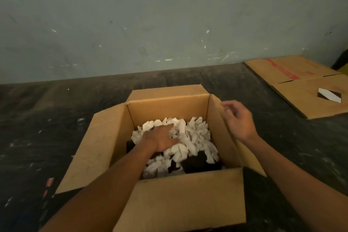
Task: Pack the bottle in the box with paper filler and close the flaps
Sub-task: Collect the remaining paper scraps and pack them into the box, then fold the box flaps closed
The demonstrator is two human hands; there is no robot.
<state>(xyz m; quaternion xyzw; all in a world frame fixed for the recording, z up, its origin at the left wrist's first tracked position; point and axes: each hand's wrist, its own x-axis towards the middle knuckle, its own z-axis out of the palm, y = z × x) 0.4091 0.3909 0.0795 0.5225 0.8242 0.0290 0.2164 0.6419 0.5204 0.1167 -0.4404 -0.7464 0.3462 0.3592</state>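
Observation:
An open brown cardboard box [180, 199] stands on the dark floor in front of me, all its flaps spread outward. White crumpled paper filler [194, 135] covers most of its inside, with dark gaps near the front. No bottle shows among the paper. My left hand [160, 137] lies palm down on the filler inside the box, fingers spread. My right hand [238, 118] hovers just outside the upright right flap [220, 128], fingers loosely curled, holding nothing.
A flattened cardboard sheet [308, 84] with red print and a diamond-shaped cutout lies on the floor at the right, near the grey-green wall [169, 24]. Small paper scraps are scattered on the floor at the left [49, 182].

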